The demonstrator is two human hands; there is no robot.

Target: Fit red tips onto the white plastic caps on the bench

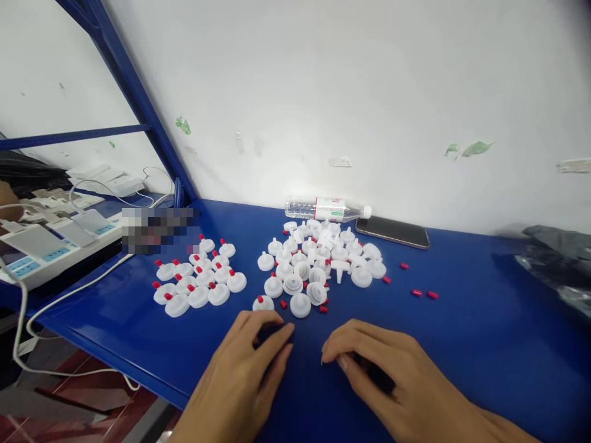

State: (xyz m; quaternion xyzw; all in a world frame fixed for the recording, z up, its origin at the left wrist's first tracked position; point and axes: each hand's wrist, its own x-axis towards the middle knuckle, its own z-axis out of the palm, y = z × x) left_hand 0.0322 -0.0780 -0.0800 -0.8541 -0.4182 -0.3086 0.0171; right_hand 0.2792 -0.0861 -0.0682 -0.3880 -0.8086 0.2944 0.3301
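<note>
- Tabletop in glossy blue (480, 344) fills most of the lower view, running back to a white wall.
- Left hand (242, 372) hovers low at the near side, fingers loosely bent, just a narrow gap between thumb and index tips.
- Right hand (392, 375) is across from it, fingers curled and thumb tip close to index tip; honestly can't tell if anything's tucked in there.
- Heap of white plastic discs with thin stems (339, 253) sits mid-table beyond both hands. Total jumble: some flat with stems up, some hollow side up, and one on edge with its stem pointing back at the person.
- Group of white discs with red-tipped stems (204, 278) is off to the left, way tidier: discs down, stems up and leaning a bit left.
- Clear plastic bottle (330, 209) lies behind the heap, long axis left-right, white cap to the right.
- Dark flat phone (392, 232) is by the bottle's cap end, long axis roughly sideways.
- Single red-tipped white disc (264, 304) lies flat, stem up, just past the left fingers.
- Little red plastic caps (417, 293) are scattered around the heap; the two farthest right lie with long axes roughly sideways.
</note>
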